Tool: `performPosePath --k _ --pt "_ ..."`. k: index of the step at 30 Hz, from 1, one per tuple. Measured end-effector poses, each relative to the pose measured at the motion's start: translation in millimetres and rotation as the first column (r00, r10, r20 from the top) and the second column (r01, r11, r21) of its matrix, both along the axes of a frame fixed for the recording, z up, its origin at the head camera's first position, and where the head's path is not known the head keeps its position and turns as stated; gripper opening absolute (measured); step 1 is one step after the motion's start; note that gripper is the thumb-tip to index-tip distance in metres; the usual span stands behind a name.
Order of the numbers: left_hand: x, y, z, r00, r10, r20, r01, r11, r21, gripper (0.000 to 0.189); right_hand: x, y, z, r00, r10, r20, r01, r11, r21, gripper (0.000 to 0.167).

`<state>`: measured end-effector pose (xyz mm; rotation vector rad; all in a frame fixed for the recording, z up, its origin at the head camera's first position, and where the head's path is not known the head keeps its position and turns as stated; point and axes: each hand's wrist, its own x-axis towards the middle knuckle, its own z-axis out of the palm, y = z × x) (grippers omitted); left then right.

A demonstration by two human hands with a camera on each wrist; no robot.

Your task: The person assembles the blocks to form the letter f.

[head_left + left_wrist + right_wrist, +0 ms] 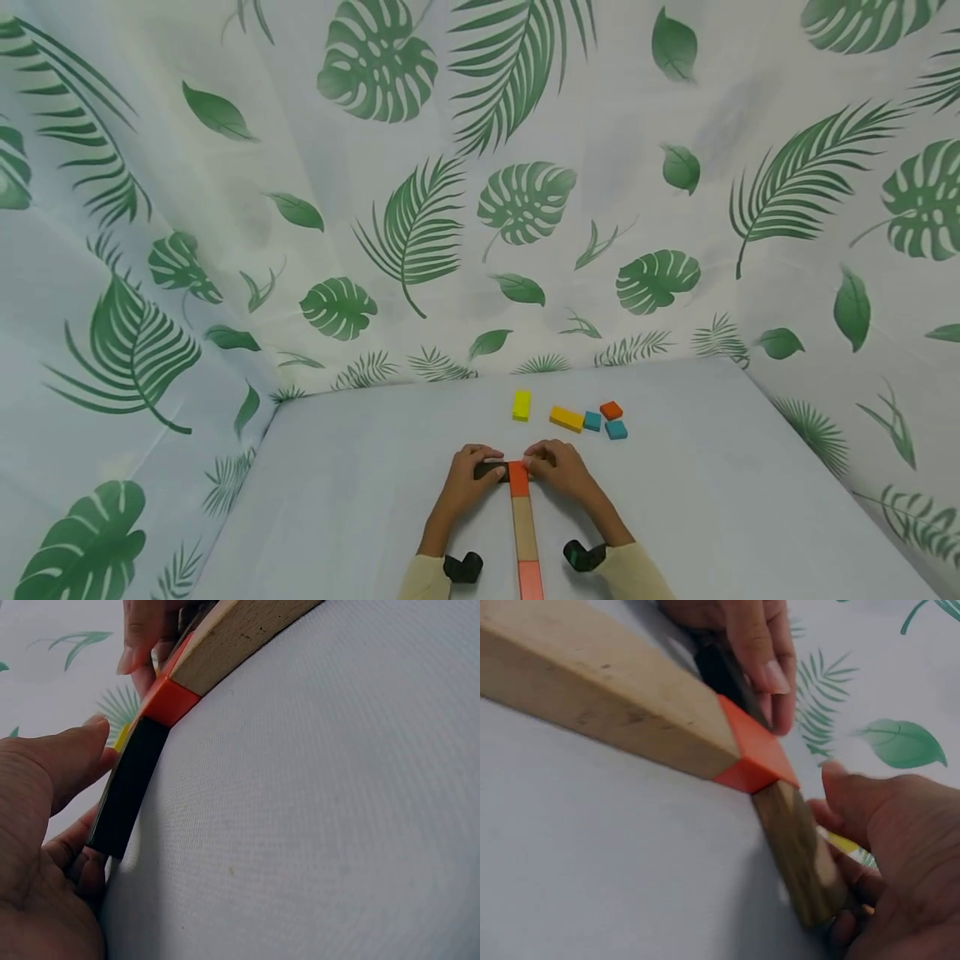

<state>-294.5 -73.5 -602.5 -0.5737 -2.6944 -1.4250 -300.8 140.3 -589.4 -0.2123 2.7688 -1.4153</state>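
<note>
on white cloth (337, 500), left hand (465, 481) grips black block (129, 791), right hand (566, 472) brown block (791, 844), between thumb and curled fingers.

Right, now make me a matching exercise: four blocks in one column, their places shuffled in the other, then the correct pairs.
Blocks
1. black rectangular block
2. brown wooden block
3. orange-red block touching the tan wooden bar
4. bright yellow rectangular block

Places
A. lying apart, beyond both hands
B. at the right hand
C. between the black and brown blocks
D. at the left hand

Pairs: 1-D, 2-B, 3-C, 4-A
</note>
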Motion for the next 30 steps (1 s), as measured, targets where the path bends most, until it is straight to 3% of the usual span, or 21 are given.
performPosePath --k 3,9,12,15,19,23,26,30 --pt "-1.0 -2.6 -0.4 1.0 0.003 0.006 -0.003 1.0 0.01 0.027 -6.2 -3.0 4.0 0.998 -0.065 0.021 0.064 0.997 0.035 0.009" --pt "-0.9 -7.7 -1.0 1.0 0.008 -0.005 -0.008 1.0 0.025 0.024 -26.3 -9.4 14.1 0.971 -0.198 -0.135 0.201 0.98 0.007 0.006" --pt "0.2 -10.8 -1.9 1.0 0.023 0.002 -0.023 0.999 0.031 0.03 -42.1 -11.5 18.1 0.96 -0.213 -0.184 0.218 0.976 0.007 0.009" --pt "2.3 -14.5 -2.1 0.999 0.045 -0.008 -0.045 0.998 0.036 0.036 -61.7 -13.5 22.4 0.965 -0.177 -0.193 0.191 0.98 0.052 0.023" --pt "9.3 -15.6 -1.9 0.998 0.063 -0.023 -0.063 0.998 0.018 0.043 -80.9 -13.9 28.1 0.982 -0.13 -0.135 0.151 0.975 0.16 0.041" --pt "20.8 -14.2 0.6 0.998 0.041 -0.043 -0.041 0.999 -0.009 0.054 -89.2 -12.9 30.9 0.994 -0.106 -0.035 0.111 0.963 0.247 0.049" --pt "32.4 -14.7 1.9 1.0 0.019 -0.023 -0.02 0.999 -0.036 0.06 -90.6 -12.7 29.9 0.995 -0.092 0.049 0.077 0.967 0.243 0.054" --pt "48.5 -15.8 2.1 0.999 0.006 0.035 -0.002 0.995 -0.102 0.066 -91.1 -14.8 26.3 0.993 -0.075 0.095 0.053 0.975 0.217 0.058"
